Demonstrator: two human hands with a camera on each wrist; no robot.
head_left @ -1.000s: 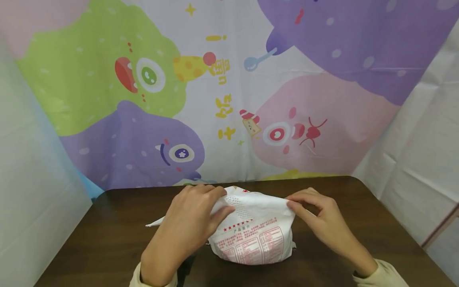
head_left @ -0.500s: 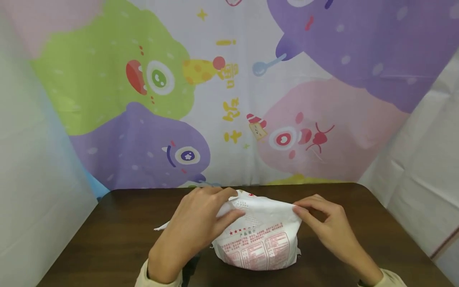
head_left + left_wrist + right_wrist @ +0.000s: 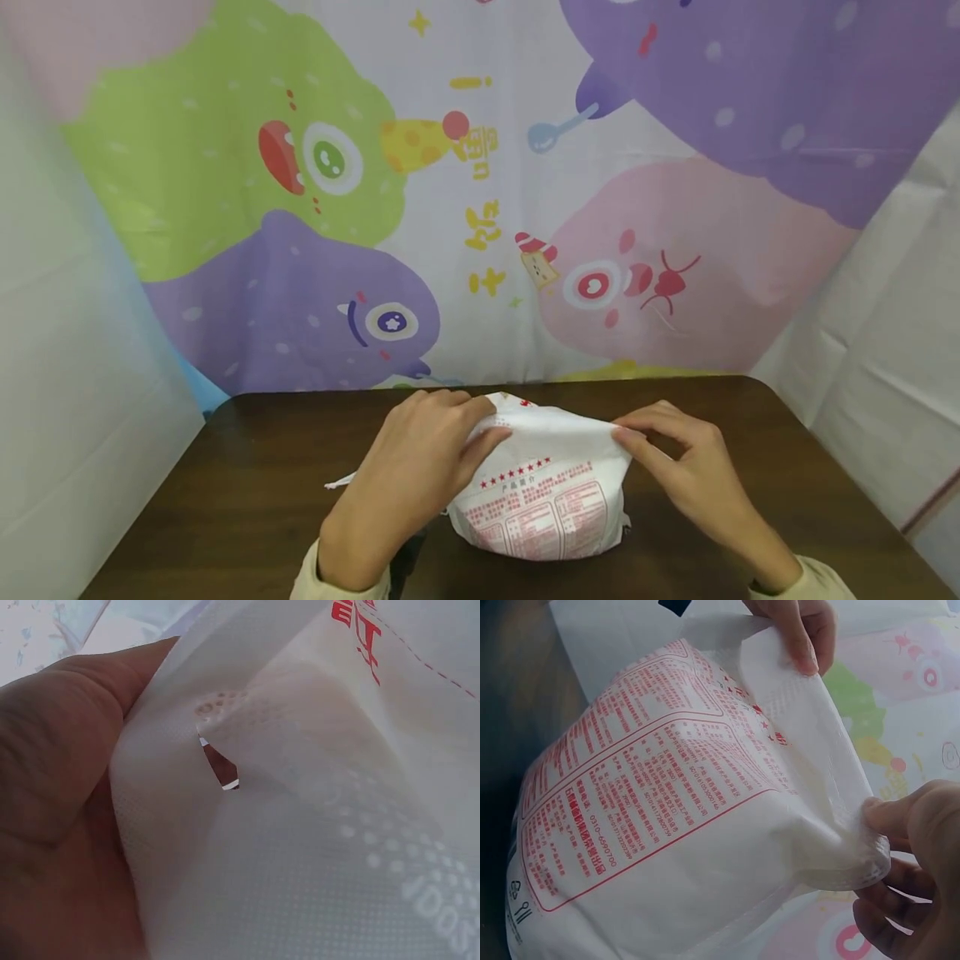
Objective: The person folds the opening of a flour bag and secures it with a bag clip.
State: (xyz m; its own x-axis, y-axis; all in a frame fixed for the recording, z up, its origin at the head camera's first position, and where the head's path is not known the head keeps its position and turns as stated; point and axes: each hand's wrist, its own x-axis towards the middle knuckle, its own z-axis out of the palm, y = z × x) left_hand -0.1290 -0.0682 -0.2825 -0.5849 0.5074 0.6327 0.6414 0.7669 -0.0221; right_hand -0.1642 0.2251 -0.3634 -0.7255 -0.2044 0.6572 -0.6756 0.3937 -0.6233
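Observation:
A bulging white plastic bag (image 3: pixel 536 500) with red print and a row of red stars sits on the table in front of me. My left hand (image 3: pixel 420 454) pinches its upper edge at the left, thumb on the near side. At the right end of that edge, my right hand (image 3: pixel 686 462) pinches the corner between thumb and fingers. The edge is stretched between both hands. Close up in the left wrist view, a small gap (image 3: pixel 220 766) shows in the white film beside the thumb. What fills the bag is hidden.
The dark brown table (image 3: pixel 757 450) has rounded far corners. Behind it hangs a cloth with cartoon monsters (image 3: pixel 480 275), and white sheets (image 3: pixel 82 333) close off both sides. A dark object (image 3: pixel 407 550) lies by my left wrist.
Both hands keep hold of the bag's edge. The head view has shifted slightly. Since half a second ago, the front film has smoothed out, so the row of stars shows more fully.

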